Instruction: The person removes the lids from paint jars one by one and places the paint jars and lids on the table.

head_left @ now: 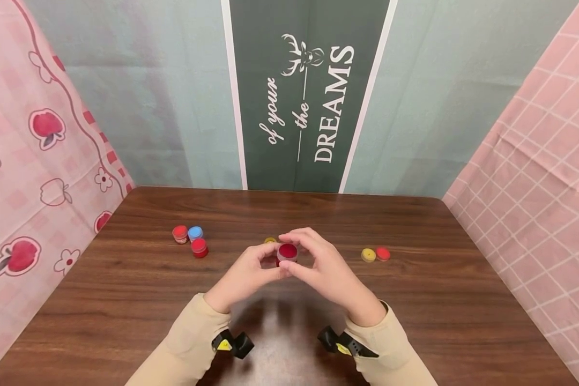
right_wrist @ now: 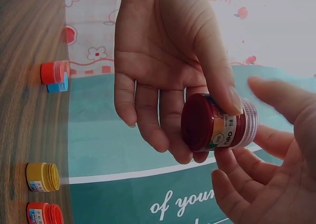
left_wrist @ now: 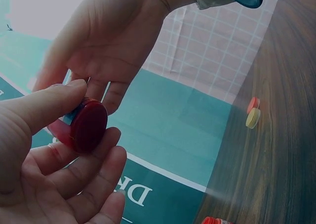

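A small dark-red paint jar point(right_wrist: 212, 122) with a clear ridged lid point(right_wrist: 251, 122) is held above the table, in front of the person. My left hand point(head_left: 245, 273) grips it by the body, the thumb pressed along its label. In the right wrist view the jar lies sideways, its lid towards my right hand point(head_left: 329, 268). That hand's fingers are loosely bent around the lid end, and its blurred thumb point(right_wrist: 276, 98) stands a little apart from the lid. Whether the other fingertips touch it is hard to tell.
On the left of the brown table point(head_left: 125, 300) stand two red jars point(head_left: 199, 247) and a blue jar point(head_left: 195, 233). Behind the hands is a yellow jar point(right_wrist: 42, 177) beside an orange-red one point(right_wrist: 44, 213). Yellow point(head_left: 368, 254) and red round pieces point(head_left: 383, 253) lie right.
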Tool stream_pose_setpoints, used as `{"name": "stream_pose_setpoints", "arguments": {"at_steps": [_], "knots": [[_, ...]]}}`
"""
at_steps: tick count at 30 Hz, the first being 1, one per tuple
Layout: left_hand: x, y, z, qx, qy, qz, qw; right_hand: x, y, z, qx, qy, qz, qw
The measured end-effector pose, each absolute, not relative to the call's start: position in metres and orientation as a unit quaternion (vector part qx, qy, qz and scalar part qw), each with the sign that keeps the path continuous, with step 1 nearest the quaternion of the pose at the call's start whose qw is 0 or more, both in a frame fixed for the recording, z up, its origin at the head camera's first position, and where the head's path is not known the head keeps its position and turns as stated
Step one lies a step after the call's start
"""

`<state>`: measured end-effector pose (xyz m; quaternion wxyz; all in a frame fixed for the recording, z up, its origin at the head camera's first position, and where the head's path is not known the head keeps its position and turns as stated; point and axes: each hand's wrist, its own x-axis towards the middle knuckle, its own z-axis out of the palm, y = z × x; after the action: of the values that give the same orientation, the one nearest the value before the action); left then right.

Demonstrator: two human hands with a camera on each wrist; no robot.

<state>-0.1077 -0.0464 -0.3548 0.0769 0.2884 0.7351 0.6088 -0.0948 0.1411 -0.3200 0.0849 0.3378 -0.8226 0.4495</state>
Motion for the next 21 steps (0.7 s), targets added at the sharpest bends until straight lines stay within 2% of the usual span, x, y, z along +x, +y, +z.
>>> {"name": "stream_pose_setpoints", "arguments": {"at_steps": [8,16,21], "knots": [[-0.1079,-0.0485,-0.3534,0.292,0.737,0.605,0.082,-0.0945,0.1411,-0.3199,0.367,-0.81,0.451,0.069],[-0.1073,-0.0481,-0.3514,0.289,0.74,0.603,0.076,-0.0952,0.1387,-0.3193,0.33,-0.825,0.451,0.086],[-0.1056,-0.0484,-0.3515,0.286,0.736,0.608,0.084,-0.095,0.1405,-0.3202,0.36,-0.816,0.445,0.076]]}}
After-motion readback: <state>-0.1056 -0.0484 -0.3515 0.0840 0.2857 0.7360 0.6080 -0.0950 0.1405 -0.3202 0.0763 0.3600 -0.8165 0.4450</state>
